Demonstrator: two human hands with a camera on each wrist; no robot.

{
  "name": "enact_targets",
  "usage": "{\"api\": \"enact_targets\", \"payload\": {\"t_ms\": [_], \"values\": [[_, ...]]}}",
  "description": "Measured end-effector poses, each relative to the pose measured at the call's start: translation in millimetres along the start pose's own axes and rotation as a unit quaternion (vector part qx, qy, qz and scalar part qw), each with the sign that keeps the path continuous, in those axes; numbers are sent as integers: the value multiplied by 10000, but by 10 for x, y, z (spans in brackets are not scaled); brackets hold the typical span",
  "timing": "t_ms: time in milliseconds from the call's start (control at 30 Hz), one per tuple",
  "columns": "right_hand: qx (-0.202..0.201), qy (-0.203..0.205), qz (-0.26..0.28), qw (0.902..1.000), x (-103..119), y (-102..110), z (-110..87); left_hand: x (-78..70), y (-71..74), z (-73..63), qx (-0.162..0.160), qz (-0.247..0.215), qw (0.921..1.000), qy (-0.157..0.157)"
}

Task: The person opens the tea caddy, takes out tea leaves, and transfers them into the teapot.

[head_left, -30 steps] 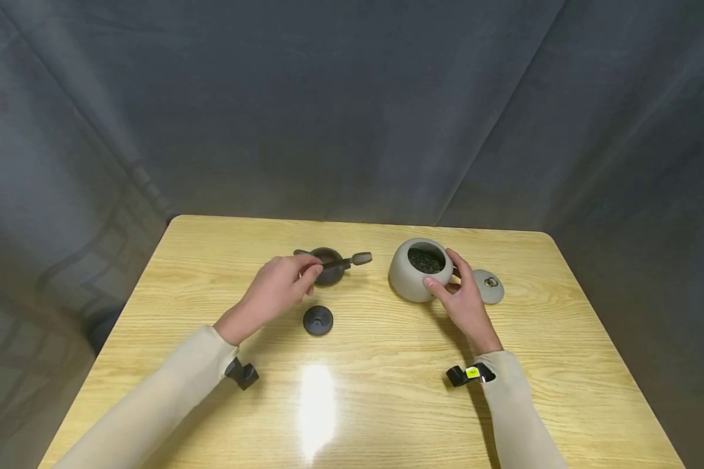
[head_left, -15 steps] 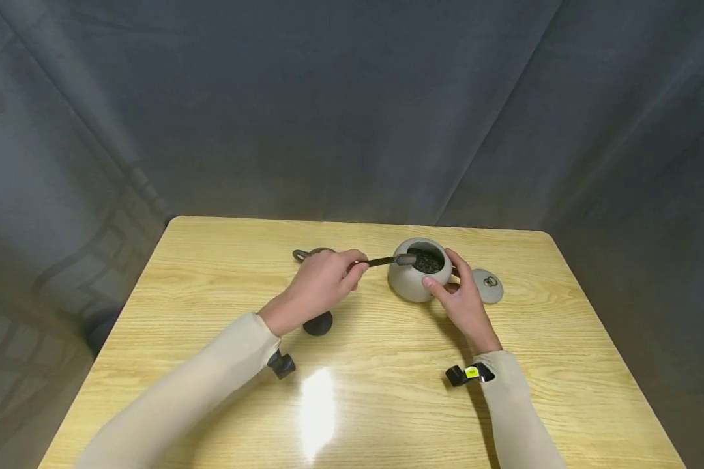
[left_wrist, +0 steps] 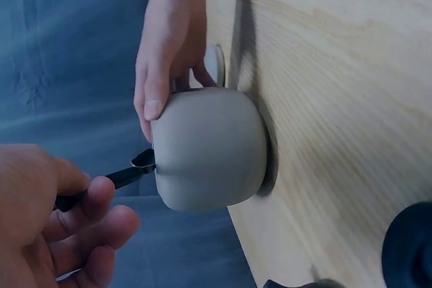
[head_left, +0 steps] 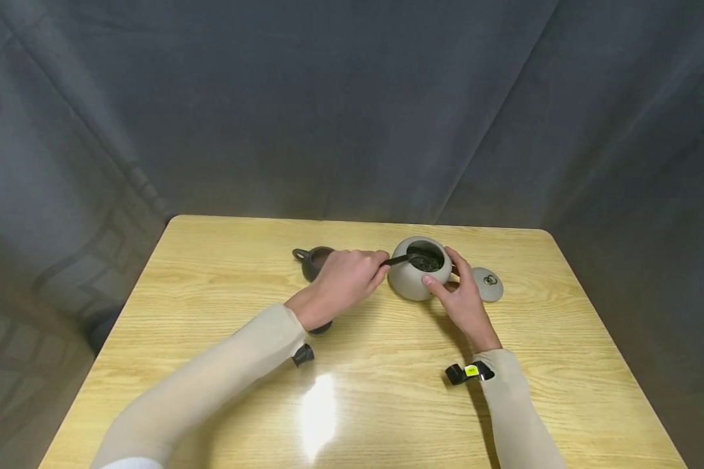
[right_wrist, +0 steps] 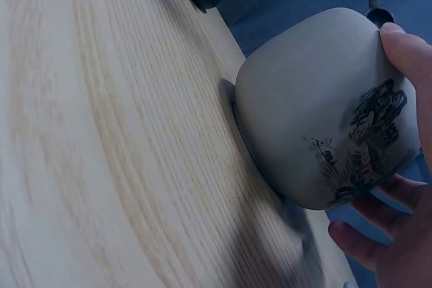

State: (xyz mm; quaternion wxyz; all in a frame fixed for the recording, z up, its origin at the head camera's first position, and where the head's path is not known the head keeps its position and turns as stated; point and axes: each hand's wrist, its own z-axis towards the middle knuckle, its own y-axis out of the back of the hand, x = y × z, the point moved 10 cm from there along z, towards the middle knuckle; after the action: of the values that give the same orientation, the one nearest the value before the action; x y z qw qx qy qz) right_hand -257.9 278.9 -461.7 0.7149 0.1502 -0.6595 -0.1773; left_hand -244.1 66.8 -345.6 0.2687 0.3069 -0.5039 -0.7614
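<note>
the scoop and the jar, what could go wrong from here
The scoop could catch the rim of the jar and scatter dark leaves, since its head is at the mouth.
The left hand and its wrist pass over the teapot and black lid, so either might get knocked.
The right hand grips the jar from one side, so a hard push could shift it.

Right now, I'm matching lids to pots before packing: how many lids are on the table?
2: a grey lid to the right of the grey jar, and a dark lid mostly hidden by the left arm in the head view. Others may be hidden.
</note>
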Motion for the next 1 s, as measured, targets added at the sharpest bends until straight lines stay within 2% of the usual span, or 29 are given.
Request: {"api": "enact_targets", "payload": {"t_ms": [167,400,600,833,900,1000], "values": [[21,18,-32,10000,-7,-2,9,-86,-69,126,140,549,9978,-330],[37,-7,-8,10000,-8,-14,16,-192,-196,286,605,1141,9896,-634],[21,53,6,10000,5,-15,19,-251,-284,378,817,1410,9845,-655],[21,80,24,10000,-4,-16,17,-286,-408,466,1177,1237,9840,-499],[25,94,22,10000,-8,-13,12,-282,-429,496,1274,1013,9860,-370],[-3,88,26,10000,-12,2,0,-252,-445,530,1354,403,9899,-96]]}}
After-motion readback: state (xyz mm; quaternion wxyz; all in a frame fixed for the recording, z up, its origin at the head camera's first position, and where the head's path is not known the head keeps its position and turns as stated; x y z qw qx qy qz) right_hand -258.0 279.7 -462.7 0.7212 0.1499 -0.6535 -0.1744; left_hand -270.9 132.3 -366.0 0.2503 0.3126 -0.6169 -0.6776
